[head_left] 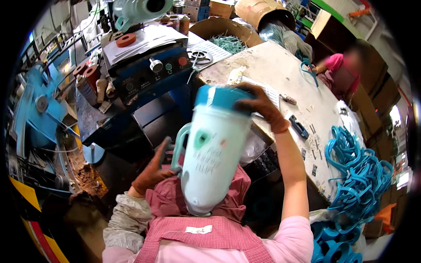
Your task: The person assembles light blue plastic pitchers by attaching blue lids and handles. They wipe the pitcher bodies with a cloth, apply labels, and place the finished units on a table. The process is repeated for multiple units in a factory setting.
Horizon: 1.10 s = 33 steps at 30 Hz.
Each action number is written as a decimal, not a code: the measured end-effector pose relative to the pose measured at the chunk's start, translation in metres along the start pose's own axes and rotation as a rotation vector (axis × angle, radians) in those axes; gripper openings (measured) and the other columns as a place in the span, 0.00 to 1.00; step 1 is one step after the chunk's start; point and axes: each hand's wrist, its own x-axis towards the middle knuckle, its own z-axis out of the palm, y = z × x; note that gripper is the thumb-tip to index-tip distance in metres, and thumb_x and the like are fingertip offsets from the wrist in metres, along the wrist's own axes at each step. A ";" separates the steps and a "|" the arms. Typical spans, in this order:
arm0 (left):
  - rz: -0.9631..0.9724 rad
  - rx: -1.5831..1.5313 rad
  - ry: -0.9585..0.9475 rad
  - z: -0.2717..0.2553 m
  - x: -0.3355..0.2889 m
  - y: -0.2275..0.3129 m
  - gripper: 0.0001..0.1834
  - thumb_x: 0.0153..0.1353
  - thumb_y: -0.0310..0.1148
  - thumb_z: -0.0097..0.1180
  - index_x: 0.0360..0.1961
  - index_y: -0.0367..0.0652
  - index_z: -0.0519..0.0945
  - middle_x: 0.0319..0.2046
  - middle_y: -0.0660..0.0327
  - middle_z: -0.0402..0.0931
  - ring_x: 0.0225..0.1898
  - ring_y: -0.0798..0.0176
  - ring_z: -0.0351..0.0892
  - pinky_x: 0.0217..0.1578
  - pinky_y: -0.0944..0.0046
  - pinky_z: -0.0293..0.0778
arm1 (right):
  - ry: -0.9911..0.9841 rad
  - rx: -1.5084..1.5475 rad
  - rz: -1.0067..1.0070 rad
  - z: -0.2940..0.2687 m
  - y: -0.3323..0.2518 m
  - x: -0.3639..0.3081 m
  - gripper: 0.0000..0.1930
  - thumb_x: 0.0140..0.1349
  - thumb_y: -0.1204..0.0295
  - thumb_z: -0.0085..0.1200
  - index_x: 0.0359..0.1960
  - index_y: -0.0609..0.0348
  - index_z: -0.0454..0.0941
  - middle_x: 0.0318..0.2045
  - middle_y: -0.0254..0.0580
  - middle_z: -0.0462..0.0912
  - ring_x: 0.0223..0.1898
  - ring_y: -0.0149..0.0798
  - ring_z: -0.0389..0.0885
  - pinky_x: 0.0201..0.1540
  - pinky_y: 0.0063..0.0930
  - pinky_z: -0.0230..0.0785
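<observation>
A pale mint pitcher (215, 153) with a teal top (221, 97) stands tilted in front of my apron, its base against my lap. Drawings and writing mark its side. My right hand (262, 105), in a brown glove, grips the teal top from the right, fingers over the rim. On the other side, my left hand (154, 172), also gloved, is open beside the pitcher's handle (179, 142), thumb and fingers apart. Its fingertips reach the pitcher's wall near the handle's lower end; whether they touch is hard to tell.
A dark machine with a control panel (153, 72) stands ahead on the left. To the right, a worktable (258, 61) holds papers and small parts, with a heap of blue handles (357, 175) at its near end. Beyond it sits a person in pink (340, 72).
</observation>
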 end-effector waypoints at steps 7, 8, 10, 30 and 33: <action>-0.124 0.285 0.726 -0.070 -0.102 -0.036 0.32 0.57 0.33 0.61 0.63 0.44 0.66 0.54 0.54 0.71 0.55 0.61 0.71 0.55 0.64 0.66 | 0.626 -0.844 0.030 -0.128 0.139 -0.005 0.22 0.58 0.67 0.55 0.53 0.63 0.71 0.45 0.39 0.77 0.47 0.36 0.76 0.53 0.30 0.69; -0.066 0.400 0.699 -0.079 -0.083 -0.075 0.29 0.57 0.36 0.62 0.59 0.42 0.70 0.52 0.51 0.72 0.53 0.55 0.72 0.54 0.60 0.68 | 0.700 -0.941 0.130 -0.153 0.135 -0.065 0.22 0.59 0.66 0.55 0.53 0.63 0.70 0.45 0.40 0.77 0.47 0.36 0.75 0.53 0.30 0.69; -0.301 0.635 1.073 -0.070 -0.201 -0.113 0.28 0.56 0.37 0.62 0.57 0.42 0.71 0.50 0.50 0.72 0.52 0.50 0.72 0.52 0.56 0.69 | 0.580 -0.953 0.097 -0.128 0.154 -0.012 0.23 0.60 0.65 0.54 0.54 0.63 0.69 0.46 0.41 0.76 0.48 0.38 0.75 0.53 0.32 0.69; -0.463 1.420 0.792 -0.061 -0.326 0.050 0.19 0.33 0.37 0.72 0.27 0.47 0.77 0.32 0.63 0.73 0.38 0.56 0.72 0.42 0.56 0.65 | -0.445 0.666 0.507 0.272 0.068 -0.011 0.30 0.68 0.54 0.44 0.65 0.58 0.56 0.57 0.53 0.70 0.55 0.50 0.73 0.55 0.44 0.70; 0.105 1.475 0.798 -0.053 -0.239 0.099 0.20 0.31 0.34 0.71 0.31 0.46 0.80 0.33 0.63 0.72 0.35 0.56 0.71 0.39 0.54 0.65 | -0.553 1.201 0.500 0.324 0.056 -0.018 0.31 0.64 0.46 0.46 0.63 0.51 0.60 0.54 0.44 0.72 0.56 0.47 0.70 0.57 0.48 0.66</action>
